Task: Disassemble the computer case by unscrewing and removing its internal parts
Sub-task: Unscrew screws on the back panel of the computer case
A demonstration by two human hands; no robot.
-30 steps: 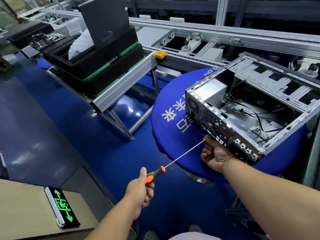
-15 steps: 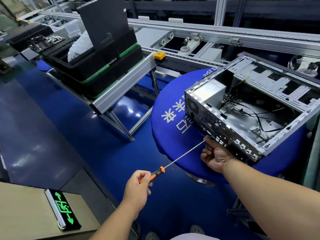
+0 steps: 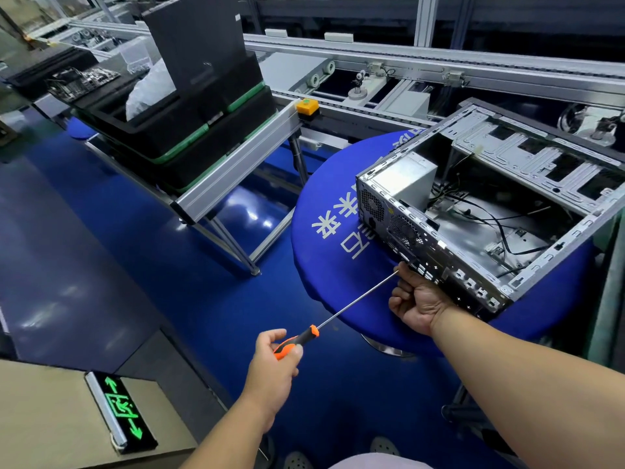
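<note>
An open metal computer case (image 3: 527, 170) lies on its side on a round blue table (image 3: 324, 252), its rear panel facing me. Inside it sit a silver power supply (image 3: 404, 179) and loose black cables (image 3: 490, 221). My left hand (image 3: 274, 363) grips the orange-and-black handle of a long screwdriver (image 3: 351, 308). The shaft's tip reaches the lower rear panel of the case. My right hand (image 3: 417, 301) is curled against that panel around the tip, so the screw itself is hidden.
Stacked black bins with green trim (image 3: 176, 130) rest on an aluminium rack to the left. A conveyor line (image 3: 389, 59) with a yellow button box (image 3: 307, 106) runs behind. A lit green exit sign (image 3: 121, 411) lies on a beige surface at lower left.
My left hand has shifted its grip on the screwdriver handle, fingers rolling around it. My right hand and the case stay where they were.
</note>
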